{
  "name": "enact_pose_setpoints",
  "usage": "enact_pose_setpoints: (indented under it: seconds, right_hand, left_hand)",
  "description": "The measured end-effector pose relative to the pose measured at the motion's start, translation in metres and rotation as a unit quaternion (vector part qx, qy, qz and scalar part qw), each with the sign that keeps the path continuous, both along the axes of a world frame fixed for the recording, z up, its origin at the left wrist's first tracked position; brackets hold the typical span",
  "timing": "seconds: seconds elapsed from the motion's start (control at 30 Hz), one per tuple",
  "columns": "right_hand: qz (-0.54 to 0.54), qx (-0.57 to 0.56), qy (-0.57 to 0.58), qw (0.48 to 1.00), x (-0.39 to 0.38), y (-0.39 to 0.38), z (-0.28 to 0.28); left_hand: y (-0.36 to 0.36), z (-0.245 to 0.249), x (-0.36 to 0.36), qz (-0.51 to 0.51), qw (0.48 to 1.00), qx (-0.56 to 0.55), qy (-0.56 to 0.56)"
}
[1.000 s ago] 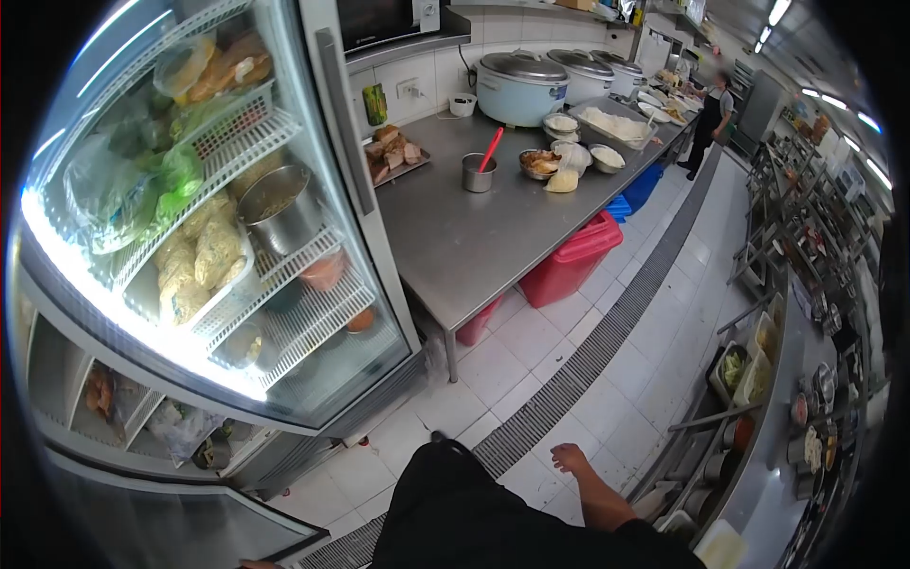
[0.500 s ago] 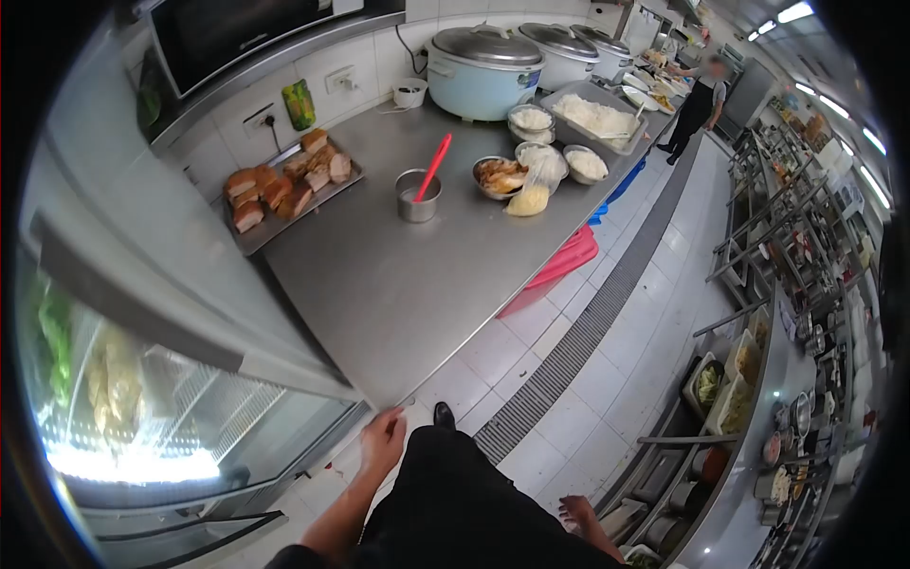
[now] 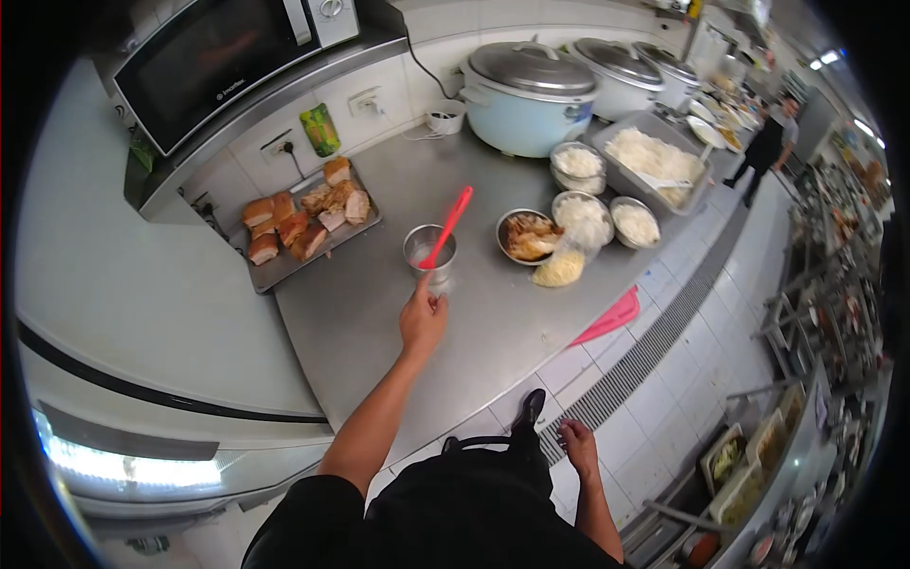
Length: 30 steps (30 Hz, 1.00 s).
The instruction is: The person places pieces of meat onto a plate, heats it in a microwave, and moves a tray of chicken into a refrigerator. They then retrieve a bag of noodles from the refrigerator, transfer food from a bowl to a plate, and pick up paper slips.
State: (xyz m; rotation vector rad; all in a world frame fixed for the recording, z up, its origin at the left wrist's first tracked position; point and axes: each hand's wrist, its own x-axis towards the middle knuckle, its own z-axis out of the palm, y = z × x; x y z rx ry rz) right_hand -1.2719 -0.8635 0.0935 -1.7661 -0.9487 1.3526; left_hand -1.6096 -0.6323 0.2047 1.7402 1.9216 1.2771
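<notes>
My left hand [image 3: 423, 321] reaches over the steel table with its index finger stretched out to the near side of a metal cup [image 3: 444, 276]. The fingertip appears to touch the cup; no grip around it shows. A red-handled utensil [image 3: 448, 228] leans in the cup, its lower end partly hidden. My right hand [image 3: 578, 449] hangs beside my body above the floor, fingers loosely bent and apart, holding nothing visible. Right of the cup are a bowl of browned meat [image 3: 528, 237], a plastic bag with yellow contents [image 3: 559, 267] and a bowl of white food [image 3: 635, 224].
A tray of meat chunks [image 3: 275, 275] sits at the table's left. Large lidded cookers [image 3: 531, 104] and a tub of rice [image 3: 654, 156] stand behind. A microwave [image 3: 218, 66] is on a shelf. A person [image 3: 770, 142] stands farther back; a floor drain [image 3: 607, 379] runs alongside.
My left hand has moved from the table's near corner up to the metal cup. The fridge door at the left has swung closer to closed. The view has shifted, and my right hand sits higher.
</notes>
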Motion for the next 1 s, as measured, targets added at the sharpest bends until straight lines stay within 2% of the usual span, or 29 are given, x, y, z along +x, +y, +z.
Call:
enact_pose_setpoints:
  seconds: [0.03,0.13,0.17,0.2,0.23,0.27,0.37,0.47,0.5,0.53,0.57,0.6,0.63,0.67,0.73,0.77,0.8,0.87,0.9,0.97,1.0]
  right_hand:
    - [0.029,0.006,-0.028,0.999,0.001,0.024,0.009]
    - [0.087,0.063,0.020,0.994,0.016,0.090,0.014]
    - [0.134,0.093,-0.035,0.986,0.020,0.115,0.033]
    - [0.146,0.085,-0.025,0.985,0.024,0.142,0.054]
    - [0.151,0.095,-0.063,0.982,0.023,0.173,0.098]
    - [0.133,0.148,-0.078,0.977,0.026,0.205,0.105]
    - [0.140,0.373,-0.173,0.901,0.027,0.328,0.150]
    - [0.244,0.479,-0.227,0.812,0.002,0.455,0.164]
    - [0.303,0.435,-0.276,0.802,-0.010,0.493,0.146]
    - [0.313,0.443,-0.266,0.797,-0.020,0.527,0.128]
    - [0.443,0.374,-0.293,0.760,-0.030,0.557,0.111]
    - [0.562,0.295,-0.319,0.704,-0.039,0.578,0.103]
    - [0.609,0.279,-0.330,0.665,-0.047,0.588,0.109]
    - [0.618,0.282,-0.328,0.657,-0.054,0.598,0.109]
    - [0.644,0.160,-0.306,0.683,-0.068,0.611,0.107]
    - [0.659,0.153,-0.329,0.659,-0.077,0.615,0.108]
    - [0.666,0.150,-0.331,0.652,-0.083,0.620,0.104]
    - [0.624,0.240,-0.308,0.677,-0.088,0.635,0.096]
    - [0.629,0.236,-0.311,0.672,-0.093,0.643,0.092]
    - [0.554,0.214,-0.314,0.741,-0.108,0.659,0.087]
    - [0.558,0.211,-0.317,0.737,-0.120,0.668,0.083]
  left_hand:
    - [0.014,0.000,0.003,0.037,0.999,-0.010,0.015]
    - [0.053,-0.032,0.007,0.111,0.992,0.023,0.049]
    - [0.061,-0.043,0.007,0.118,0.992,0.016,0.049]
    - [0.066,-0.051,0.003,0.121,0.990,0.014,0.072]
    - [0.070,-0.054,0.000,0.122,0.988,0.012,0.096]
    - [0.072,-0.053,0.003,0.127,0.987,0.003,0.100]
    - [0.071,-0.040,0.020,0.175,0.978,-0.039,0.106]
    - [0.070,-0.036,0.026,0.219,0.969,-0.066,0.096]
    - [0.072,-0.048,0.020,0.212,0.971,-0.031,0.109]
    - [0.074,-0.053,0.014,0.205,0.971,0.005,0.122]
    - [0.075,-0.047,0.014,0.220,0.967,0.006,0.125]
    - [0.076,-0.036,0.020,0.225,0.972,-0.027,0.066]
    - [0.077,-0.029,0.025,0.227,0.972,-0.059,0.004]
    - [0.078,-0.028,0.025,0.239,0.969,-0.059,0.002]
    - [0.077,-0.029,0.023,0.245,0.968,-0.053,-0.007]
    - [0.076,-0.027,0.025,0.255,0.965,-0.056,-0.012]
    - [0.076,-0.025,0.026,0.260,0.964,-0.054,-0.020]
    - [0.080,-0.025,0.024,0.269,0.961,-0.054,-0.036]
    - [0.085,-0.026,0.020,0.265,0.962,-0.052,-0.030]
    - [0.098,-0.030,0.009,0.266,0.962,-0.051,-0.029]
    - [0.107,-0.032,0.003,0.255,0.966,-0.045,-0.021]
